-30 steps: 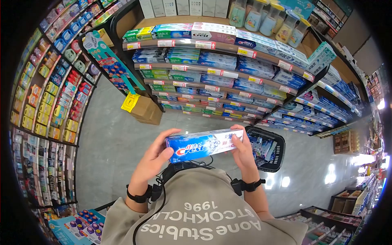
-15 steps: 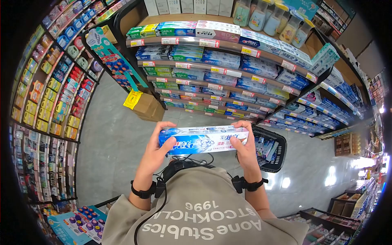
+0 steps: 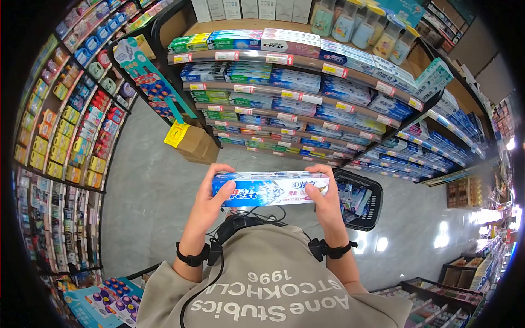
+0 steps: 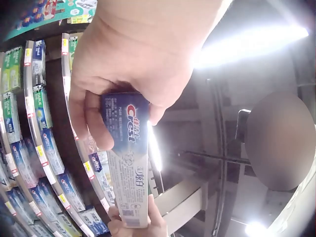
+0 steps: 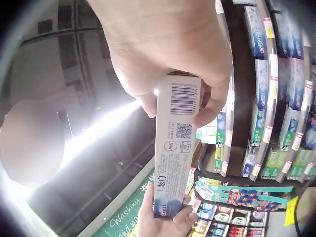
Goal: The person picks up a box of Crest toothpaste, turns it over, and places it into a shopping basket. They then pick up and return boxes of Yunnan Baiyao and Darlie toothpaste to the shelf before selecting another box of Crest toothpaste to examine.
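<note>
Head view: curved shelves [image 3: 306, 104] packed with toothpaste boxes fill the aisle, and a black basket [image 3: 361, 199] sits on the floor to the person's right. Toothpaste box [image 3: 270, 188] is held level at chest height in front of those shelves, left hand [image 3: 210, 199] pinching the blue Crest end, right hand [image 3: 322, 199] clamped on the barcode end. Only fingertip grips at the ends, so a loosened pinch could probably drop it. Versus a second ago it's flatter, with the long face turned up.
</note>
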The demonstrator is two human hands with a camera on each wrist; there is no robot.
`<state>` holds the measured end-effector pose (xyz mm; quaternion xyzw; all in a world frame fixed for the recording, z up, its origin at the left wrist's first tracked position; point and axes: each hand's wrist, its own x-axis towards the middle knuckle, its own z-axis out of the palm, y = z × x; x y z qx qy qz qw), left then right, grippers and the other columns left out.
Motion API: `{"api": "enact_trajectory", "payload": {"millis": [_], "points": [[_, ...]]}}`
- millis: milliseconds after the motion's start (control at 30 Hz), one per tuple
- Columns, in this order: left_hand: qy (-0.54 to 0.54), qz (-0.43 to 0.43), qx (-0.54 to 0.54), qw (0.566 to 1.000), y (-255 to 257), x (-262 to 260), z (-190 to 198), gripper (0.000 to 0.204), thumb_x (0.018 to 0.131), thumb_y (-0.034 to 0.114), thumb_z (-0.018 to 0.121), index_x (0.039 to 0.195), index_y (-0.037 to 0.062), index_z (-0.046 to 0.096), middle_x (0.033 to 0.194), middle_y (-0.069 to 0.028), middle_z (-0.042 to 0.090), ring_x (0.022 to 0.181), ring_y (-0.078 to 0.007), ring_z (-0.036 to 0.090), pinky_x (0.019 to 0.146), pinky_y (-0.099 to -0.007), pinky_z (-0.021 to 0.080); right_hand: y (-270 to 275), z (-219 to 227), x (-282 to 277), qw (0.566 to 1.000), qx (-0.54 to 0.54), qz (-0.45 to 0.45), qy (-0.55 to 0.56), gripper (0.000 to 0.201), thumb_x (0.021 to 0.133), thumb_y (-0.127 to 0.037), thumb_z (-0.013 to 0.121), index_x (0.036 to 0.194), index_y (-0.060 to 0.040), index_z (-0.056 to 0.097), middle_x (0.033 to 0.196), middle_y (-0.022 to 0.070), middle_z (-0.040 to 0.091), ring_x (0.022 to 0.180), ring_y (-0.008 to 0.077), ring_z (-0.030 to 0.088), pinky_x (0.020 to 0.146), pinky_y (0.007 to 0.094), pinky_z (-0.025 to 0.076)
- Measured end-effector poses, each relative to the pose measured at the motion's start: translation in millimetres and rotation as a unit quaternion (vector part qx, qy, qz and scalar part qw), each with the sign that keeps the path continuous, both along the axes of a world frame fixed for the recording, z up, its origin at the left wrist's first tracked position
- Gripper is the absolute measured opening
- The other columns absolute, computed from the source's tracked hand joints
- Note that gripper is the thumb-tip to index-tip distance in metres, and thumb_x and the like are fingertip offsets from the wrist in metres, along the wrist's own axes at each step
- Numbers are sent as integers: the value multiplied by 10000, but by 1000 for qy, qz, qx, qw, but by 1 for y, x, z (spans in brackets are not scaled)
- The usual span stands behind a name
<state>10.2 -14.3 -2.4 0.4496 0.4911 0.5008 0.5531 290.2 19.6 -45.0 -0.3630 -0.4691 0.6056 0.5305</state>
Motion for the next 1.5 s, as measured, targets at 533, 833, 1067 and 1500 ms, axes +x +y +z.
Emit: {"api": "enact_trajectory", "payload": {"millis": [533,833,1067,1500], "points": [[-14,9,0,1000,-4,-6,-3,337,998,275,656,1238,77,526,952,-60,613,751,-92,638,568,-231,526,-1,6,-8,999,-18,0,-28,385,944,-131,707,1269,-75,507,1124,33,586,1011,84,569,882,254,479],[-15,2,-12,1000,-8,-9,-10,315,997,247,654,1245,91,536,984,-62,613,750,-92,651,544,-229,533,-4,-2,-8,999,-23,4,-27,374,948,-113,695,1269,-76,506,1123,27,584,1016,87,566,887,258,482],[-7,-7,-16,1000,-7,-6,-6,311,998,247,653,1239,89,537,984,-56,607,759,-94,646,553,-230,528,-8,1,-5,999,-30,-4,-28,371,953,-141,694,1268,-77,506,1118,31,582,1019,90,565,885,256,481],[4,-32,-21,999,-5,-1,-6,323,1003,245,647,1247,76,521,987,-69,615,760,-97,643,574,-248,537,-13,-4,4,998,-56,0,-22,406,937,-182,707,1274,-68,511,1176,46,565,1072,108,554,955,270,455]]}}
